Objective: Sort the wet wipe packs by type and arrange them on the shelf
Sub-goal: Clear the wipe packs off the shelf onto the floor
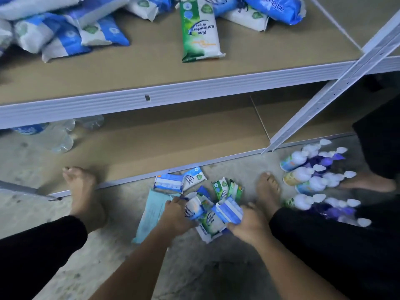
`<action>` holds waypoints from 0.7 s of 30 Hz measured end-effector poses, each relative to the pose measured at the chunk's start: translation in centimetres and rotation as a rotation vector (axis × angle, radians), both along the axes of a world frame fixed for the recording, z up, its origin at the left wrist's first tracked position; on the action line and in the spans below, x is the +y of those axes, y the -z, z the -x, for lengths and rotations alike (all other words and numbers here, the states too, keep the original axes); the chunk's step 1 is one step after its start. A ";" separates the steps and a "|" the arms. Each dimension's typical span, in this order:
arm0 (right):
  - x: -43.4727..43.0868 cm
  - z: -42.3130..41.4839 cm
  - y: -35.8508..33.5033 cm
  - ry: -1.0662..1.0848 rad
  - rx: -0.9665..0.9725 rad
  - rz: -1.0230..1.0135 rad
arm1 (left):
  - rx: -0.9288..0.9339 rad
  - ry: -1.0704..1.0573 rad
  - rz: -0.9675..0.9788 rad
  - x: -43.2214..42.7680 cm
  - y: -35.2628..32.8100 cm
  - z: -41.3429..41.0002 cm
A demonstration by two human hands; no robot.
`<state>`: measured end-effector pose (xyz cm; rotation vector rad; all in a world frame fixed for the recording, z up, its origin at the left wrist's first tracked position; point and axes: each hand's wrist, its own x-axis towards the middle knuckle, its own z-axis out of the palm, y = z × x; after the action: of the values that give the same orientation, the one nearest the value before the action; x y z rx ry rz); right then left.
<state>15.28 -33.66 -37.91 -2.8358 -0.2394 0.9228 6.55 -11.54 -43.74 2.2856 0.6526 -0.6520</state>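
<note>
Several wet wipe packs lie in a heap on the concrete floor between my bare feet. My left hand [176, 215] grips a blue-and-white pack [193, 210] at the heap's left side. My right hand [249, 224] grips another blue-and-white pack [229, 211] at its right side. A green pine pack [213, 221] lies between and under both hands. Two green packs [227, 188] and more blue packs [179, 180] lie just beyond. On the upper shelf [151, 70] rests one green pine pack [200, 29] beside a pile of blue-and-white packs [65, 29].
A pale blue flat pack [151, 213] lies under my left wrist. Bottles with white trigger tops [313, 180] are clustered on the floor at right. The lower shelf [173, 137] holds clear plastic bottles [58, 135] at left. A white slanted upright [324, 94] crosses the right side.
</note>
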 end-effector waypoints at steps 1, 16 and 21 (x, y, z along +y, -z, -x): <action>0.2 -0.6 0.4 -0.036 -0.019 0.002 | 0.006 0.005 0.025 0.2 0.2 -0.3; 5.2 -4.2 7.8 0.014 -0.099 -0.025 | -0.048 -0.083 -0.250 3.4 3.9 -2.6; 4.7 -3.4 8.2 -0.001 -0.045 0.015 | -0.016 -0.046 -0.185 3.7 3.8 -2.2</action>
<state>18.73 -29.00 -46.10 -2.8727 -0.2403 0.8646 8.72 -7.87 -47.52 2.4347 0.7832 -0.5714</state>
